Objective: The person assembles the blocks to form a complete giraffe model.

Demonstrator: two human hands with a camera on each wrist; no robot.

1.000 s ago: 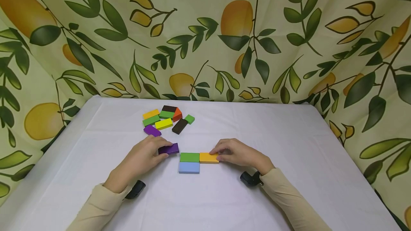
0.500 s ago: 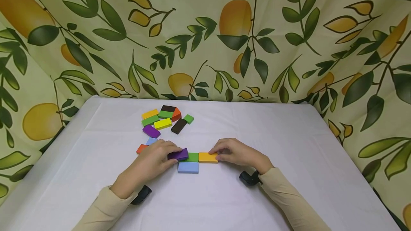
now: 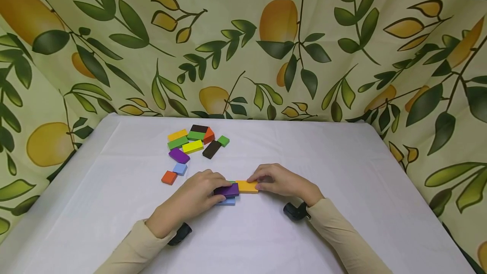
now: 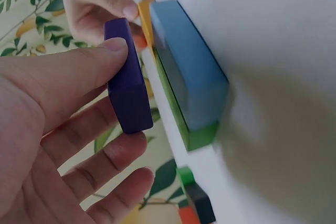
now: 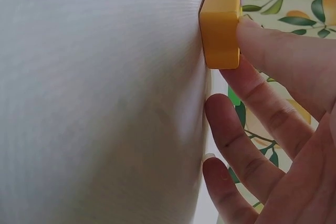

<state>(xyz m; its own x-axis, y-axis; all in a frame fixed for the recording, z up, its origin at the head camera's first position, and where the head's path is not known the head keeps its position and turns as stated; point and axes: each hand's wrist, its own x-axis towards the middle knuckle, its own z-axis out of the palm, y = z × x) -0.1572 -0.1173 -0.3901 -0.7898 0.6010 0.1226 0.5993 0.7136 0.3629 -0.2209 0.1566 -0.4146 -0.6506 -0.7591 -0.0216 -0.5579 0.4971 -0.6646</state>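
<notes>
My left hand [image 3: 192,195] pinches a purple rectangular block [image 3: 228,190] between thumb and fingers. The left wrist view has this block lifted clear of the light blue block [image 4: 191,66] and the green block [image 4: 203,137], which lie side by side on the table. From the head, the purple block covers most of the green one and part of the blue. Against the right end of the green block is an orange-yellow block [image 3: 246,187]. My right hand [image 3: 285,182] holds its outer end with thumb and index finger; the other fingers spread loosely in the right wrist view.
Beyond my left hand lie a small red-orange block [image 3: 169,177] and a small light blue block [image 3: 180,169]. Farther back is a loose group with another purple block [image 3: 179,155], a yellow block [image 3: 192,146] and a dark brown block [image 3: 212,149]. A leaf-patterned cloth hangs behind the white-covered table [image 3: 323,151].
My left hand has carried the purple block rightward, from left of the green block to above it, uncovering the small red-orange and light blue blocks. My right hand stays on the orange-yellow block.
</notes>
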